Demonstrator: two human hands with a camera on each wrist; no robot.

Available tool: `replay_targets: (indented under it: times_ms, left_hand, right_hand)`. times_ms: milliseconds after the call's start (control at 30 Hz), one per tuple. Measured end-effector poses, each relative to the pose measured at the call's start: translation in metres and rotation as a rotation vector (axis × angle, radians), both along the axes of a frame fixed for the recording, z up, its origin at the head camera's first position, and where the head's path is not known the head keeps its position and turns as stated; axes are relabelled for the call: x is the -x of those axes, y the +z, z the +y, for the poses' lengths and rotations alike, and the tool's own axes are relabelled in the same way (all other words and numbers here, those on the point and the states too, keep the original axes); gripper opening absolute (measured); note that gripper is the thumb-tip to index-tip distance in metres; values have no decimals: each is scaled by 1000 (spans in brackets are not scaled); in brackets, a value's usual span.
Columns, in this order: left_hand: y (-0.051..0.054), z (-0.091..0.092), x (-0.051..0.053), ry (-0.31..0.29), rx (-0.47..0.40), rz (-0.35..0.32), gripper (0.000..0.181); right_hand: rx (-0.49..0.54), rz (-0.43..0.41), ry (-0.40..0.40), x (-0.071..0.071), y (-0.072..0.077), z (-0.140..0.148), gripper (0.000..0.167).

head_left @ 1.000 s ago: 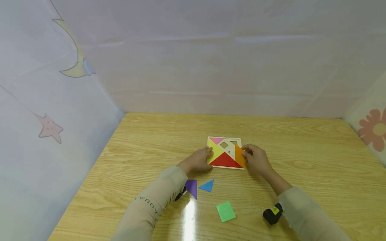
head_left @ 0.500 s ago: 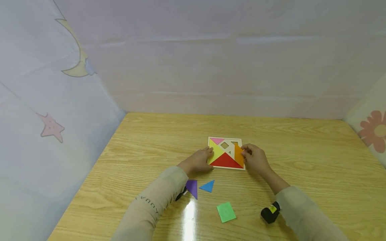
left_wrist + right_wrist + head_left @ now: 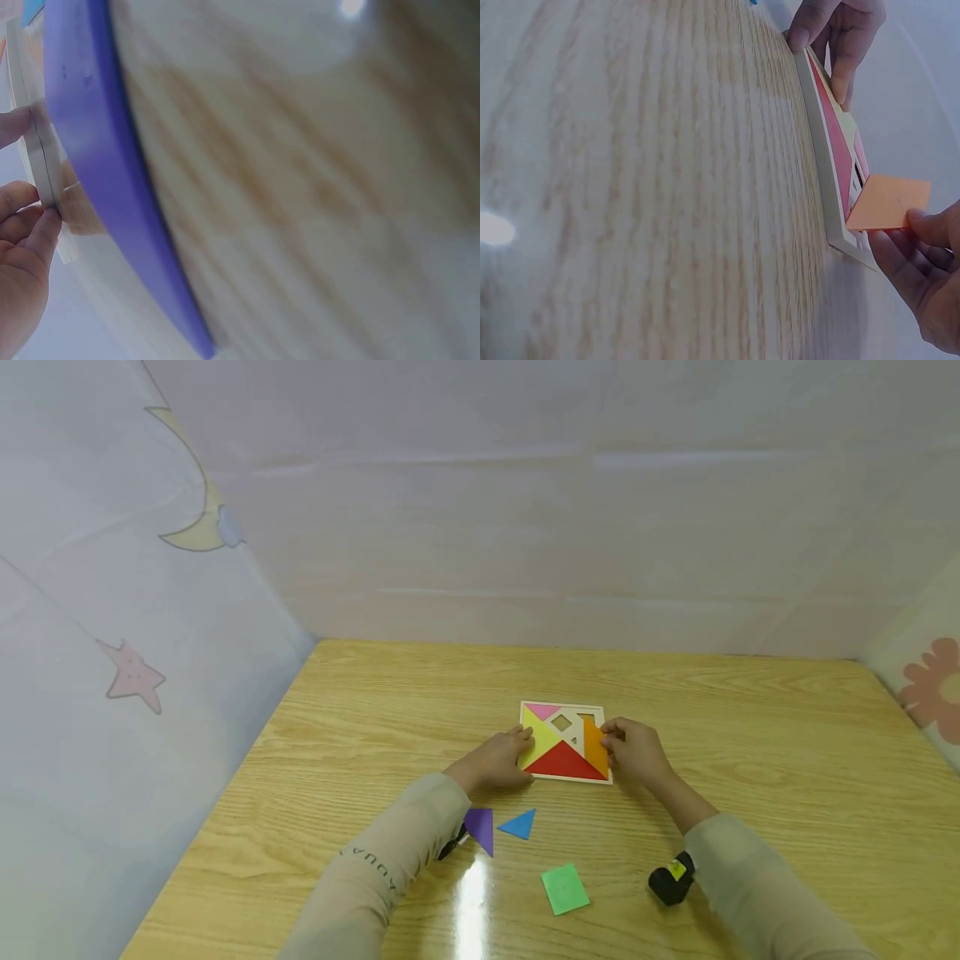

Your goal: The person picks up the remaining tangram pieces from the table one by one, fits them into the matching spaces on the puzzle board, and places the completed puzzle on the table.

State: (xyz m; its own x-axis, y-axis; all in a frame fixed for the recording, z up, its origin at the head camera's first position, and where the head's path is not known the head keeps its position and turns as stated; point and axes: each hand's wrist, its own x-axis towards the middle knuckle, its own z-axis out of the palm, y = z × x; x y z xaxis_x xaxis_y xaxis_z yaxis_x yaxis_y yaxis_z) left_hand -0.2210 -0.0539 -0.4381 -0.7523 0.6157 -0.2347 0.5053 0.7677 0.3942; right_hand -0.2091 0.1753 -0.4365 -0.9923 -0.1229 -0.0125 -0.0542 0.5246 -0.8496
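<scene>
Purple triangle point(image 3: 483, 827) partly behind left sleeve point(image 3: 401, 831), flower point(image 3: 933, 689) cut by head view's edge

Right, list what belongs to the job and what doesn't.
In the job:
board, held by left hand
orange piece, held by right hand
yellow piece, red piece, pink piece
loose: purple piece, blue piece, green piece

Seemingly just there:
printed moon, star, flower
black wrist devices

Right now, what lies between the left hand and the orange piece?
In the head view: the yellow triangle, the tip of the red triangle, then cream board with a small hole.
</scene>
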Motion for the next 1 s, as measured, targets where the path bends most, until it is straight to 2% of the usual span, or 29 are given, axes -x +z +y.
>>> replay_targets:
  times_ms: [200,533,867,1000]
  left_hand:
    - [2,1,-1,4,7,3,60]
    - [4,0,-3,17,4,-9,60]
    - [1,0,-2,15,-2,-6,60]
    - [2,0,-2,12,-7,-6,61]
  right_hand:
    - [-18,-38,16,4,0,1,15]
    - [-135,-18,64,10,1,0,15]
    - [-202,-117,61,15,4,-4,15]
    - [-274,-108,69,16,6,-6,15]
